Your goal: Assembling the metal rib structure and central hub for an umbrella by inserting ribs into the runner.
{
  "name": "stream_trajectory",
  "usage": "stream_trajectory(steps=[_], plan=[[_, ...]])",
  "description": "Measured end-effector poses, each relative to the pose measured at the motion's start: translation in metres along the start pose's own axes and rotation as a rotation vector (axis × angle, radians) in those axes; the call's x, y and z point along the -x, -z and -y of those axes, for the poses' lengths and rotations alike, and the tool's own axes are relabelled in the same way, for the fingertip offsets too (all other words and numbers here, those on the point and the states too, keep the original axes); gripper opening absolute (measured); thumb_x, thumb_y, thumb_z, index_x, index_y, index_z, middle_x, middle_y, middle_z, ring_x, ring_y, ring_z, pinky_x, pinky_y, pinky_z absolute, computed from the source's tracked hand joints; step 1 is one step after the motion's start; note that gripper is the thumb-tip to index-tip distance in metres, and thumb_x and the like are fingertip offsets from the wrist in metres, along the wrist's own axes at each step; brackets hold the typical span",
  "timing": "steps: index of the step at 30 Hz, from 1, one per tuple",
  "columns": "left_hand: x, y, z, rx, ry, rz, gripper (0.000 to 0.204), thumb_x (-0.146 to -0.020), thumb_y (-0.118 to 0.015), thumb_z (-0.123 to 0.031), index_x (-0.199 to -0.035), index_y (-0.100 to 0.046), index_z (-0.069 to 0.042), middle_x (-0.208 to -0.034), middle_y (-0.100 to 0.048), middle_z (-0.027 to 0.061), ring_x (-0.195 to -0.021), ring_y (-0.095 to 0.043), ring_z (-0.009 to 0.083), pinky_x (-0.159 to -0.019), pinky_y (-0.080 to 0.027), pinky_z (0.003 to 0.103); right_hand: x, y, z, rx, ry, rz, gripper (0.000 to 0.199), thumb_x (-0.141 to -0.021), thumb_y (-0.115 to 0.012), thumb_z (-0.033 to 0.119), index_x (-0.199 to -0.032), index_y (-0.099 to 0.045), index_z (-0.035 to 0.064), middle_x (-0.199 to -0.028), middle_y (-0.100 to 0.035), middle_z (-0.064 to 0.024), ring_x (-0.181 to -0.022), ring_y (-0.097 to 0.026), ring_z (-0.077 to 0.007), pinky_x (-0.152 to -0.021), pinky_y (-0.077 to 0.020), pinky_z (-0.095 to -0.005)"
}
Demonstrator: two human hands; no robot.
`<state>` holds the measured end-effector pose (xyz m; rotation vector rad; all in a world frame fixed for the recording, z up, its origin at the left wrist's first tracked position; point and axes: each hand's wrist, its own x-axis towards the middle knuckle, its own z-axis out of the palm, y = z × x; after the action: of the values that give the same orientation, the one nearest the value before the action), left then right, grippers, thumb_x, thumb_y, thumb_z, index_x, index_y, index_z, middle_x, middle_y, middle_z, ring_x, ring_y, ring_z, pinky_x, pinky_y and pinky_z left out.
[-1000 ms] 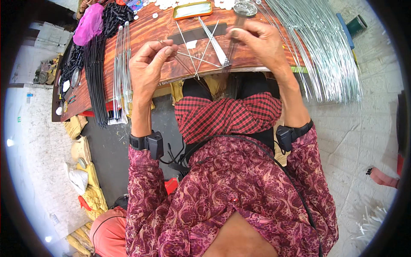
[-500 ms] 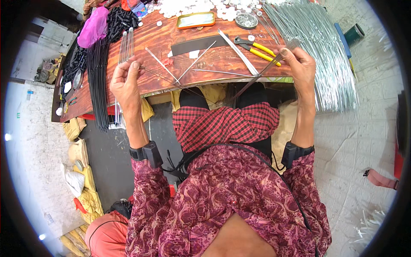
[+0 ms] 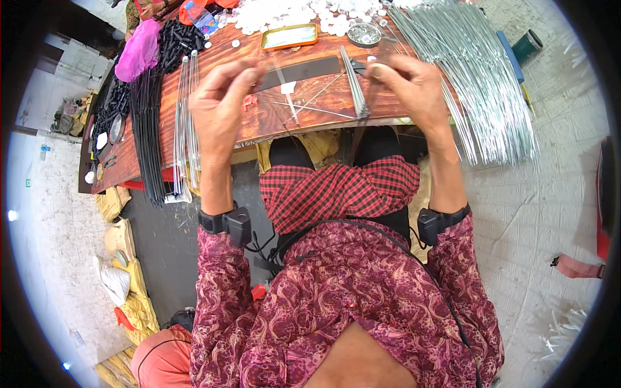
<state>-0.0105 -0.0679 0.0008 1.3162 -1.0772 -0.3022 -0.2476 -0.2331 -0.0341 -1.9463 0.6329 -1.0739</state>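
Note:
My left hand [image 3: 220, 110] is raised over the table's near edge, its thumb and fingers pinched on thin metal rods that are mostly blurred. Level with it, my right hand [image 3: 414, 90] pinches the other part of the same jointed rods, also smeared by motion. Between the hands, a narrow bundle of silver rods [image 3: 354, 84] slants down to dark ends over my lap. Several loose rods cross on the wood below. Behind my right fingers, the cutting pliers [image 3: 357, 65] are mostly hidden. A dark flat strip [image 3: 304, 72] lies beyond the rods.
A large sheaf of silver rods [image 3: 472, 84] covers the table's right side. Black rods [image 3: 147, 136] and white-tipped rods [image 3: 183, 123] overhang the left edge. At the back are a yellow-rimmed tray [image 3: 289, 45], a round dish [image 3: 364, 44], white discs [image 3: 291, 13] and a pink bag [image 3: 138, 48].
Both hands have moved inward and slightly up, closer together. The rods between them have shifted and folded closer; the right hand now covers most of the pliers.

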Motion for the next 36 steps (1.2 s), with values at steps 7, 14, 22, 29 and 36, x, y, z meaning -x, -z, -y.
stream_trajectory(steps=[7, 14, 22, 29, 36], plan=[[0.018, -0.049, -0.019, -0.32, -0.367, 0.304, 0.009, -0.089, -0.064, 0.0, -0.096, -0.07, 0.002, -0.09, -0.072, 0.0071, -0.079, -0.067, 0.0125, -0.071, -0.055, 0.025, -0.014, -0.048, 0.021, 0.073, 0.341, 0.127, 0.015, -0.083, -0.07, 0.017, -0.085, -0.072, 0.0022, -0.058, -0.056, -0.0099, -0.051, -0.046, -0.0129, -0.048, -0.038, -0.0301], [-0.008, 0.003, -0.021, 0.161, -0.038, 0.05, 0.012, -0.089, -0.067, -0.004, -0.099, -0.067, 0.003, -0.095, -0.071, 0.0122, -0.087, -0.069, 0.0174, -0.076, -0.056, 0.028, -0.022, -0.027, 0.016, -0.113, 0.182, 0.096, 0.019, -0.084, -0.072, 0.018, -0.08, -0.071, -0.0006, -0.061, -0.061, -0.0057, -0.057, -0.052, -0.0073, -0.052, -0.0424, -0.0278], [-0.035, 0.032, -0.052, 0.037, -0.213, -0.266, 0.021, -0.088, -0.069, -0.006, -0.105, -0.067, 0.006, -0.089, -0.072, 0.0117, -0.076, -0.067, 0.0122, -0.07, -0.054, 0.023, -0.041, 0.001, 0.038, 0.025, 0.157, 0.175, 0.022, -0.085, -0.071, 0.019, -0.078, -0.071, -0.0011, -0.065, -0.064, -0.0038, -0.064, -0.058, -0.006, -0.057, -0.0469, -0.0246], [-0.037, 0.002, -0.044, 0.025, -0.129, 0.044, 0.018, -0.089, -0.068, -0.008, -0.103, -0.069, 0.003, -0.087, -0.072, 0.0081, -0.073, -0.065, 0.0093, -0.068, -0.052, 0.022, -0.042, -0.01, 0.022, -0.01, 0.116, 0.207, 0.02, -0.082, -0.071, 0.021, -0.082, -0.074, 0.0014, -0.066, -0.068, -0.007, -0.061, -0.061, -0.0089, -0.057, -0.0477, -0.0261], [-0.016, -0.035, -0.007, 0.132, 0.045, 0.244, 0.018, -0.089, -0.07, -0.008, -0.103, -0.069, 0.002, -0.088, -0.071, 0.0069, -0.075, -0.065, 0.0095, -0.068, -0.054, 0.023, -0.037, -0.047, 0.024, -0.094, 0.184, 0.188, 0.017, -0.081, -0.072, 0.018, -0.081, -0.073, 0.0008, -0.059, -0.062, -0.0067, -0.053, -0.053, -0.009, -0.051, -0.0431, -0.0296]])
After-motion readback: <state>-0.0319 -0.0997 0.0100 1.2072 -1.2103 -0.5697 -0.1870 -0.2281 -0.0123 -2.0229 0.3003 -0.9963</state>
